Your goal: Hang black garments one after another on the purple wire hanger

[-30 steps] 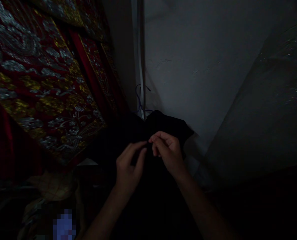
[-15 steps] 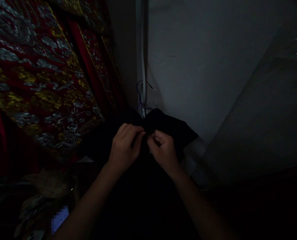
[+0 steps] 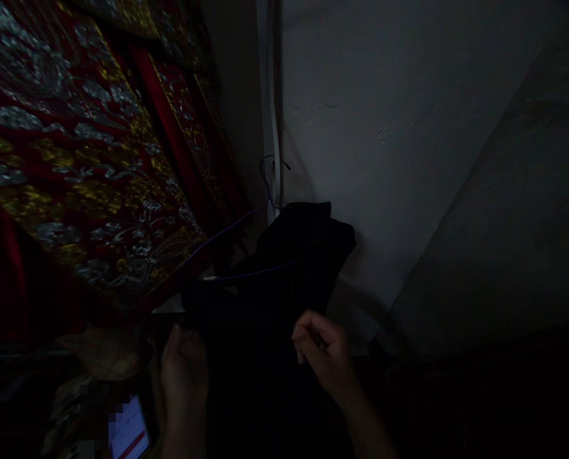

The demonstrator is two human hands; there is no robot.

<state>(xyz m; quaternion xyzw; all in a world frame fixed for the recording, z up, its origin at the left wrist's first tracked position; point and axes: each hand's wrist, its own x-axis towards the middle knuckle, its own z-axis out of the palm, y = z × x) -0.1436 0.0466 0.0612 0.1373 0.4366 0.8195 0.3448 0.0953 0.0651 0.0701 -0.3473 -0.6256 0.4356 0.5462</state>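
A black garment (image 3: pixel 308 236) hangs partly on a thin purple hanger (image 3: pixel 220 234) hooked at a pipe. The hanger's left arm shows bare, while the cloth still covers its right side. My left hand (image 3: pixel 184 373) is low on the left, its fingers curled at the garment's dark edge; the gloom hides part of them. To the right, my right hand (image 3: pixel 323 350) is closed in a pinch against the front of the black cloth. Folds of the garment between the hands are too dark to make out.
Red cloth with gold and silver embroidery (image 3: pixel 97 146) fills the left. A pale pipe (image 3: pixel 273 95) runs down the wall corner beside a grey wall (image 3: pixel 384 127). At lower left lie a lit phone (image 3: pixel 130 430) and a tan, leaf-shaped item (image 3: pixel 105 354).
Both hands have come down from the garment's neck and moved apart, the left one farther. The garment has slid off the hanger's left arm, which is now exposed.
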